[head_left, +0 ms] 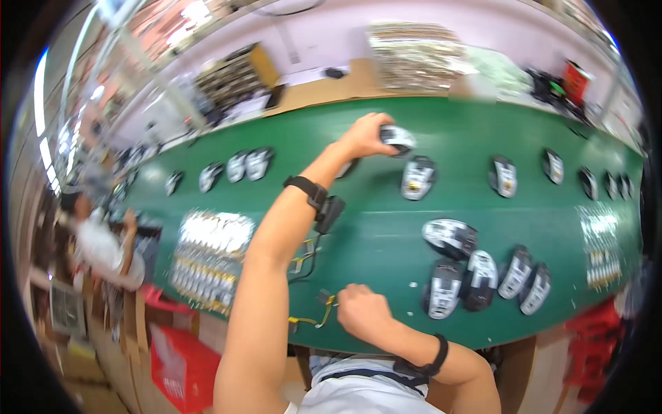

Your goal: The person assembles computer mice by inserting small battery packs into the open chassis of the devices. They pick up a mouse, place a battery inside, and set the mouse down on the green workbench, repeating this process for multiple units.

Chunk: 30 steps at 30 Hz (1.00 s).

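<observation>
My left hand [367, 138] reaches to the far side of the green table [358, 228], its fingers closed on a black-and-white oval shell [400, 140]. Just beyond its grip, a similar shell [418, 178] with a small yellow part lies on the table. Another dark shell is partly covered by my left wrist. Near the front edge, my right hand [364, 314] is closed, its fingers curled inward; what they hold, if anything, is hidden. Beside those fingers lies a thin yellow cable [327, 310] with a small dark connector.
Several shells [480, 279] are grouped at the near right. More form a spaced row [503, 176] across the far side. Clear bags of small parts [212, 259] lie at left, another [600, 245] at right. Stacked sheets [417, 55] stand at the back. A person [110, 248] is at far left.
</observation>
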Each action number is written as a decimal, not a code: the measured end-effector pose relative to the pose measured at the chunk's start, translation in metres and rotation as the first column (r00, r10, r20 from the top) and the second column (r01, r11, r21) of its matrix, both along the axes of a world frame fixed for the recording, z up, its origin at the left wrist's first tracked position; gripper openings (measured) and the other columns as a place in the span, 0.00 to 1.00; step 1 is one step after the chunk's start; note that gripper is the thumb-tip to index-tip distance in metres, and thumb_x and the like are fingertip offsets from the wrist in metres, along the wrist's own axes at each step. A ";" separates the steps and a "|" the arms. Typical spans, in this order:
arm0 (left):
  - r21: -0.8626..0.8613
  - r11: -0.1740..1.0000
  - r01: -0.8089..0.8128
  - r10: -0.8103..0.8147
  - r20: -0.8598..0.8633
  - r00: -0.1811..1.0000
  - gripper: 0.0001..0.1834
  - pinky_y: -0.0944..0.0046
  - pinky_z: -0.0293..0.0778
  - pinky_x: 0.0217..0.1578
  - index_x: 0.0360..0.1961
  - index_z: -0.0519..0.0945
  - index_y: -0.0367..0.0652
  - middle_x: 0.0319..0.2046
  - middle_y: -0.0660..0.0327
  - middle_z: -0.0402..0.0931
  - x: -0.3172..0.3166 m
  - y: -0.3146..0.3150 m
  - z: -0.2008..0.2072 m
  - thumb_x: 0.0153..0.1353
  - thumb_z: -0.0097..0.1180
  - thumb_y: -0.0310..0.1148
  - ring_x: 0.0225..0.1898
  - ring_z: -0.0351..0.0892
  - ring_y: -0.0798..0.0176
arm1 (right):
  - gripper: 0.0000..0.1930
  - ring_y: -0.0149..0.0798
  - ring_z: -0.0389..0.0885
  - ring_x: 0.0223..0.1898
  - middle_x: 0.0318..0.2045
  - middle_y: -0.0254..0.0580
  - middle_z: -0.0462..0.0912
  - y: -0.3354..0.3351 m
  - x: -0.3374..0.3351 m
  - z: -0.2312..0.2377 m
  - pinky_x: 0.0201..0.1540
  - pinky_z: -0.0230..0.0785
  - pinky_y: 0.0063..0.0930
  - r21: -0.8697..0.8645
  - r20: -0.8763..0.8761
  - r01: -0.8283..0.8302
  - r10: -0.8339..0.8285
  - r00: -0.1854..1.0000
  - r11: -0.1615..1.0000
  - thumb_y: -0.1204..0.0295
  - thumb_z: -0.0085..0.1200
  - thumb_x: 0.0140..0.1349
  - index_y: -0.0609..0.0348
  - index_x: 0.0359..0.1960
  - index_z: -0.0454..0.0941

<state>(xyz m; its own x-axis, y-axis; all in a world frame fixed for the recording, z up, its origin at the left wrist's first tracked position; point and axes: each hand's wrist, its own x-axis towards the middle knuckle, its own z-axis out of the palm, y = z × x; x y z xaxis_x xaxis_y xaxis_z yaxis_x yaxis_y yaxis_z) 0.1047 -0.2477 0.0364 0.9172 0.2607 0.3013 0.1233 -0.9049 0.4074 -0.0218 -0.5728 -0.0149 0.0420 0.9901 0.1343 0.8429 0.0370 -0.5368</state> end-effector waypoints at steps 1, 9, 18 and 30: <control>-0.074 0.997 0.034 -0.027 0.098 0.995 0.38 0.57 0.73 0.52 0.51 0.78 0.38 0.46 0.49 0.78 -0.015 -0.008 0.014 0.40 0.76 0.46 0.49 0.77 0.49 | 0.05 0.48 0.81 0.33 0.29 0.48 0.78 -0.002 0.001 -0.004 0.31 0.79 0.38 0.042 0.008 -0.009 0.009 1.000 0.999 0.77 0.54 0.49 0.62 0.28 0.75; -0.798 0.496 0.343 0.228 0.500 0.835 0.44 0.63 0.72 0.55 0.62 0.68 0.39 0.50 0.55 0.77 -0.198 -0.061 0.038 0.42 0.76 0.31 0.51 0.77 0.62 | 0.06 0.48 0.82 0.28 0.25 0.47 0.80 0.006 -0.006 -0.009 0.28 0.75 0.39 0.170 -0.271 -0.034 0.080 0.959 0.985 0.74 0.55 0.58 0.63 0.29 0.72; -0.512 0.119 0.851 0.495 0.773 0.396 0.49 0.55 0.68 0.56 0.69 0.59 0.41 0.63 0.52 0.64 -0.291 -0.045 -0.029 0.51 0.73 0.42 0.65 0.59 0.45 | 0.08 0.21 0.77 0.29 0.29 0.32 0.82 0.016 0.021 -0.003 0.33 0.71 0.19 -0.088 -0.881 -0.003 -0.076 0.468 0.996 0.73 0.56 0.65 0.66 0.40 0.78; -0.748 -0.111 0.655 0.396 0.571 0.719 0.57 0.50 0.74 0.56 0.74 0.50 0.44 0.58 0.51 0.68 -0.239 -0.125 -0.035 0.47 0.69 0.47 0.56 0.73 0.48 | 0.06 0.22 0.74 0.26 0.30 0.31 0.78 0.013 0.032 0.023 0.29 0.64 0.17 -0.070 -0.987 0.035 -0.075 0.141 0.997 0.72 0.53 0.68 0.63 0.39 0.75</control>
<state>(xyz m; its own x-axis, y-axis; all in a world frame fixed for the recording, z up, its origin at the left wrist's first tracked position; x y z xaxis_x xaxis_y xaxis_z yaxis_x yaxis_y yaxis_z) -0.1338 -0.3727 0.0011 0.7601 0.6090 0.2266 -0.5986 0.5204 0.6090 0.0104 -0.5598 0.0077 0.1737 0.9805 -0.0918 -0.4113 -0.0125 -0.9114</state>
